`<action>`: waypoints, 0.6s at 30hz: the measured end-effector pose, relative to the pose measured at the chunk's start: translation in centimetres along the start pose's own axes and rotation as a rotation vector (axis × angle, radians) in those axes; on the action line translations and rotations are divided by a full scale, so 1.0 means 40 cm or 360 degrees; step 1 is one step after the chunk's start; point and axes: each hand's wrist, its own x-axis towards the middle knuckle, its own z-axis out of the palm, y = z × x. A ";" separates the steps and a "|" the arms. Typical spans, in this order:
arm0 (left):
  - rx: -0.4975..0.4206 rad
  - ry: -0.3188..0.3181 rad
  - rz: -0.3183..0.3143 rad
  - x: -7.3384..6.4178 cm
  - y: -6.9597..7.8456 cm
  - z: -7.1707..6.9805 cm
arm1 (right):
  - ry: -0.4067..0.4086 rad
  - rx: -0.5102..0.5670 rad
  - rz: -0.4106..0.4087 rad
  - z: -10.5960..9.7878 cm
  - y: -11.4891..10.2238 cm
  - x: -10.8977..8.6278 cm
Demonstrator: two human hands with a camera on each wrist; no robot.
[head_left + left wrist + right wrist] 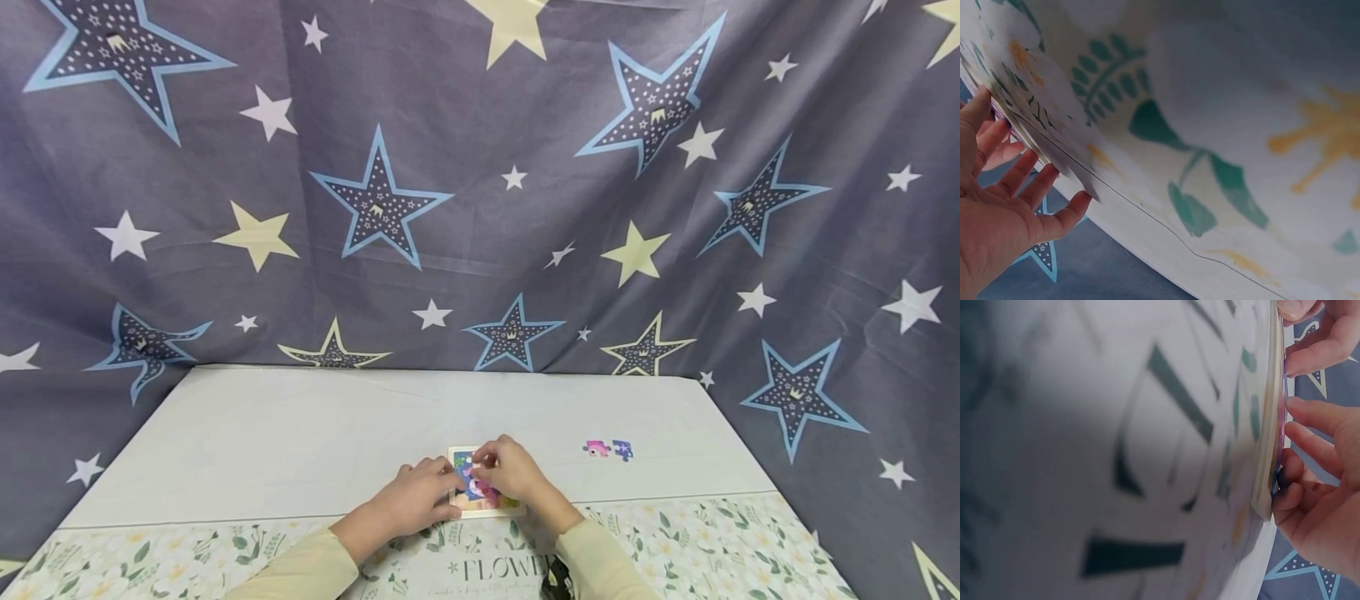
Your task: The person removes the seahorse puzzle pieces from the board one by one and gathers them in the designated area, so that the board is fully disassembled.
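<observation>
A small jigsaw puzzle with a colourful picture lies in a pale-rimmed tray near the table's front. My left hand is at its left side, fingers spread; in the left wrist view the left hand touches the tray's edge with its fingertips. Over the puzzle's upper right my right hand bends its fingers and pinches a puzzle piece, mostly hidden by the fingers. From the right wrist view, the right hand has its fingertips at the puzzle's surface.
Two loose puzzle pieces, one pink and one blue-purple, lie to the right on the white table. A flower-print cloth covers the front edge. Behind hangs a star-patterned curtain.
</observation>
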 end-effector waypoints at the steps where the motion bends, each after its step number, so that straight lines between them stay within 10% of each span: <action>1: -0.0002 -0.0002 -0.0004 -0.001 0.000 0.000 | -0.0004 -0.0008 0.0006 0.001 -0.001 0.000; 18: -0.0013 -0.0007 0.0001 0.001 0.003 -0.003 | 0.0005 -0.0068 0.0028 0.004 -0.012 0.001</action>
